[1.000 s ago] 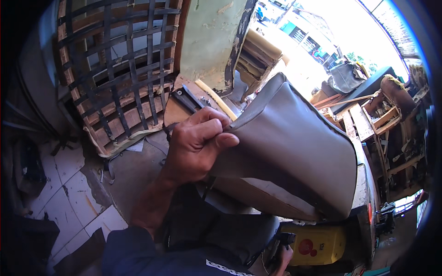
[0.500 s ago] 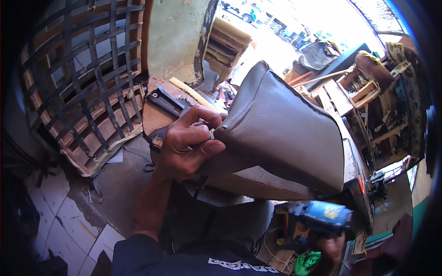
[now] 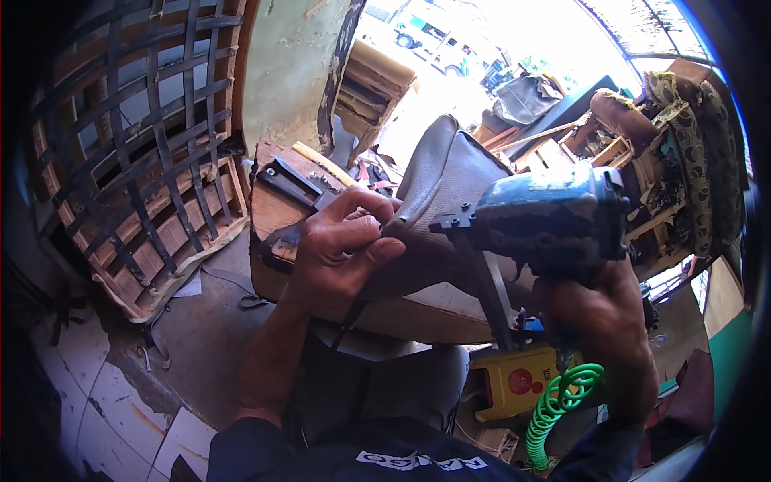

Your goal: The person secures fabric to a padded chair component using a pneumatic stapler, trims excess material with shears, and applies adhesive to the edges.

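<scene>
My right hand [image 3: 598, 313] is wrapped round the handle of a blue pneumatic staple gun [image 3: 546, 213], with a green coiled air hose [image 3: 554, 410] hanging below its grip. The gun's nose points left, close to the corner of a padded piece covered in grey-brown leatherette [image 3: 438, 177]. At that corner my left hand [image 3: 341, 249] pinches the edge of the cover between thumb and fingers. The gun hides much of the padded piece's right side. Whether its nose touches the cover I cannot tell.
The padded piece rests on a worn wooden bench [image 3: 277, 153], where a black metal tool [image 3: 291, 181] lies. A webbed wooden frame [image 3: 161, 153] leans at left. Broken furniture [image 3: 618, 136] is heaped at right. Below the bench sits a yellow container [image 3: 506, 381].
My right hand has raised the staple gun from low right up beside the padded piece's corner. My left hand keeps its pinch on the cover. The whole view has shifted slightly.
</scene>
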Demonstrator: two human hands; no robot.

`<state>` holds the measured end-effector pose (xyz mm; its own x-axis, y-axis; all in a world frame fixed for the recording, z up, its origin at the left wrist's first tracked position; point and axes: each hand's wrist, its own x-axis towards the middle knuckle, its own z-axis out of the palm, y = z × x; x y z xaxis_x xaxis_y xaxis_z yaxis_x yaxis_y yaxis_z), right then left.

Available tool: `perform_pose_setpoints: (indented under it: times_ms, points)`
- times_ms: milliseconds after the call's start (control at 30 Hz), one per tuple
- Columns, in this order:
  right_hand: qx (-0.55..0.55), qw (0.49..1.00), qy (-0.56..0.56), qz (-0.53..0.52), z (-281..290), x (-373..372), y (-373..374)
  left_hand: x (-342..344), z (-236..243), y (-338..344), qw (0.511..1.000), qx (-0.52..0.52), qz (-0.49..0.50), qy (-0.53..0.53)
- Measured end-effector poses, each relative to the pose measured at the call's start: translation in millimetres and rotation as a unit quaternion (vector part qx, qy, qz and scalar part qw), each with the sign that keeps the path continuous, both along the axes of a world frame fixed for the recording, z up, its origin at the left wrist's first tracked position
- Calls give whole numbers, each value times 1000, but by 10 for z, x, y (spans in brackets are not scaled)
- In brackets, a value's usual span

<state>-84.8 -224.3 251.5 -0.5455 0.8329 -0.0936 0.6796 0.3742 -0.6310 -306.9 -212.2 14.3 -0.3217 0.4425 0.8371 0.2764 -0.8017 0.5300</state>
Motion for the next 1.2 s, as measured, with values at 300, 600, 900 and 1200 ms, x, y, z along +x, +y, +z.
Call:
perform_pose_setpoints:
  times_ms: [300,600,900,1200]
  points:
    - [6,1000,-15,5,-16,-161,47,11,-51,0,999,22,-22,-16]
    - [40,998,-29,42,27,-226,20,32,-14,-10,999,28,-27,-9]
    - [49,995,-67,50,106,-115,92,11,-19,-149,999,-11,41,16]
    - [230,970,2,75,234,554,489,-72,263,-297,998,-52,24,13]
